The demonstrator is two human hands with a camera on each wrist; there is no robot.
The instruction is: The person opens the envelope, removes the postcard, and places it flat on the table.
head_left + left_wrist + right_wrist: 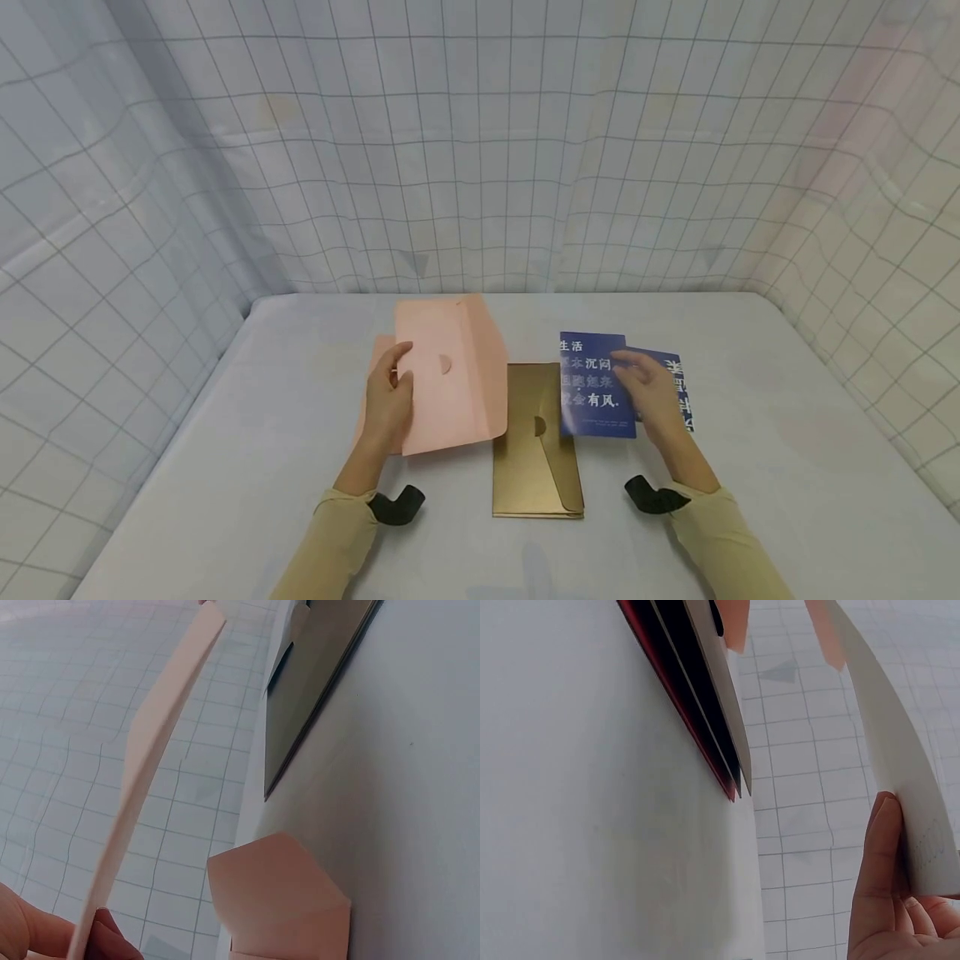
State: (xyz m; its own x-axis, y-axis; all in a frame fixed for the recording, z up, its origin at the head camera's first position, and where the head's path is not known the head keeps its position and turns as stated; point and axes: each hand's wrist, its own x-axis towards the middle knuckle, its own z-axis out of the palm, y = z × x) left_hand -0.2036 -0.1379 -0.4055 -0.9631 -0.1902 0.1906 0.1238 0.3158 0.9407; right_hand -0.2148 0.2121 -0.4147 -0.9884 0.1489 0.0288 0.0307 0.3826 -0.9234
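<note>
My left hand (388,398) pinches a pale pink envelope (435,408) by its left edge, thumb on the near face. The envelope is tilted up off the table, its pointed flap unfolded to the right. Under it lies a second pink envelope (289,892), flap also spread out, mostly hidden in the head view. Between thumb and fingers, my right hand (654,398) holds a blue card (592,417) printed with white characters; its pale back (889,727) faces the right wrist camera. Another blue card (681,387) is partly hidden behind that hand.
Gold envelopes (525,467) are stacked in the middle, between the hands; the held pink envelope and blue card overlap their edges in the head view. A white cloth covers the table (247,467). Checked white curtains (495,150) hang behind and at both sides.
</note>
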